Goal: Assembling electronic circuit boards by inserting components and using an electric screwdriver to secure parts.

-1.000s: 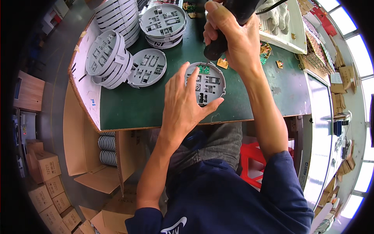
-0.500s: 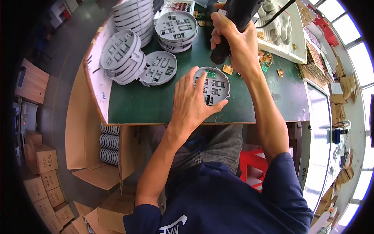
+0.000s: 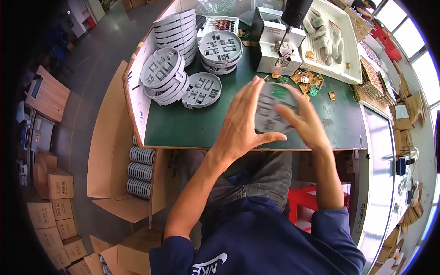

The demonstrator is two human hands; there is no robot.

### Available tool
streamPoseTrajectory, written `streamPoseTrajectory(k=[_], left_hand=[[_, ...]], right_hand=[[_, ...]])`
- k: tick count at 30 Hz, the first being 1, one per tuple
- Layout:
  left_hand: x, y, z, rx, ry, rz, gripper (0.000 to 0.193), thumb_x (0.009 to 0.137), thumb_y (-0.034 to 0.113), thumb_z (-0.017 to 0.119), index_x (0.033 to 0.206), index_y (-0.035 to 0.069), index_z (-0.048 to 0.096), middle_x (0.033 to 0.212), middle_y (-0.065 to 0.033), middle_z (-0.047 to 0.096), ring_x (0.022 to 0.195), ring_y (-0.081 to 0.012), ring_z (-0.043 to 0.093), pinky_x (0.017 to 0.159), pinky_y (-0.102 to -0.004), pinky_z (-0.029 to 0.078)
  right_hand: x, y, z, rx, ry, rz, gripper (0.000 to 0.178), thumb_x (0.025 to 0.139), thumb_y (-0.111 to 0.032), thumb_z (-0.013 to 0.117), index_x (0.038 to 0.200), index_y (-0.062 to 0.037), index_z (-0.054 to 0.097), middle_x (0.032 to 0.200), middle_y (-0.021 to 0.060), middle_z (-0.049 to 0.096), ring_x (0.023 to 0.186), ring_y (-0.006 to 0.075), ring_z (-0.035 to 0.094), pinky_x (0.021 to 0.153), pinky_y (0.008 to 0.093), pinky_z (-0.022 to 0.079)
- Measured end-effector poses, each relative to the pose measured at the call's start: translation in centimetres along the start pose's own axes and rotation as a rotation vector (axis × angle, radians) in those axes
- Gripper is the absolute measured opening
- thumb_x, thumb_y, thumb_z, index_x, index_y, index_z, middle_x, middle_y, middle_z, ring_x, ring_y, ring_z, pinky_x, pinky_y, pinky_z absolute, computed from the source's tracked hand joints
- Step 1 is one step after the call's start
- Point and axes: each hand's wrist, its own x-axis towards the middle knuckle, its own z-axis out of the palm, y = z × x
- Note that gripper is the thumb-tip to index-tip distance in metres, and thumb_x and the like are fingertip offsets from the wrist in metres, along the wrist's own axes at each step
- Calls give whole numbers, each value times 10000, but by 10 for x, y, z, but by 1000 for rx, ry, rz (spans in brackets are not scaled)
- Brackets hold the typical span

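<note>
A round grey plastic housing (image 3: 266,114), smeared by motion, is held between my two hands over the near part of the green bench. A small green circuit board (image 3: 279,91) shows at its far side. My left hand (image 3: 236,123) wraps its left edge, fingers stretched along the side and thumb at the near rim. My right hand (image 3: 312,123), blurred, grips the right edge with its thumb across the face. Beyond them hangs a black electric screwdriver (image 3: 295,13), its bit pointing down in front of a metal screw feeder (image 3: 279,50); no hand is on it.
Stacked grey housings (image 3: 176,32) stand at the bench's left, with more housings (image 3: 201,89) nearer. Small circuit boards (image 3: 305,79) lie beyond my hands. A white tray (image 3: 350,68) holding gloves (image 3: 327,39) is at right. An open carton (image 3: 107,151) with housings stands left below the bench.
My right hand has let go of the screwdriver, which now hangs farther back, and has come down onto the housing's right edge. The view has shifted, showing the screw feeder.
</note>
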Motion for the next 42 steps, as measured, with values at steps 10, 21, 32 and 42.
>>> streamPoseTrajectory(k=[10, 21, 32, 42], left_hand=[[95, -79, -35, 486, -57, -60, 991, 791, 504, 816, 1490, -53, 387, 1463, -318, 441, 1378, -447, 418, 1140, -508, 368], [150, -105, -30, 557, -451, -314, 1209, 656, 618, 853, 1501, -84, 348, 1383, -351, 462, 1306, -484, 457, 1099, -533, 386], [104, -39, -87, 334, -195, -82, 1158, 666, 370, 921, 1539, -50, 289, 1484, -254, 439, 1365, -399, 449, 1159, -475, 359], [53, -19, -90, 21, -729, -98, 1166, 649, 275, 931, 1575, 10, 274, 1586, -215, 359, 1487, -336, 330, 1228, -415, 262]], right_hand=[[-188, 112, -315, -1491, 1073, 356, 571, 1001, -117, 541, 1494, -394, 461, 1207, 116, 722, 1083, 336, 682, 764, 458, 574], [-391, 234, -471, -1262, 689, 744, 589, 1014, -369, 569, 1546, -176, 407, 1495, 209, 504, 1378, 380, 475, 1151, 471, 370], [-112, 55, -214, -1030, 770, -3, 456, 992, -141, 632, 1437, -100, 543, 1362, 173, 626, 1285, 314, 579, 1066, 430, 440], [9, 45, -50, -742, 295, -156, 414, 926, -124, 702, 1331, -89, 623, 1154, 134, 700, 1087, 289, 635, 919, 376, 501]])
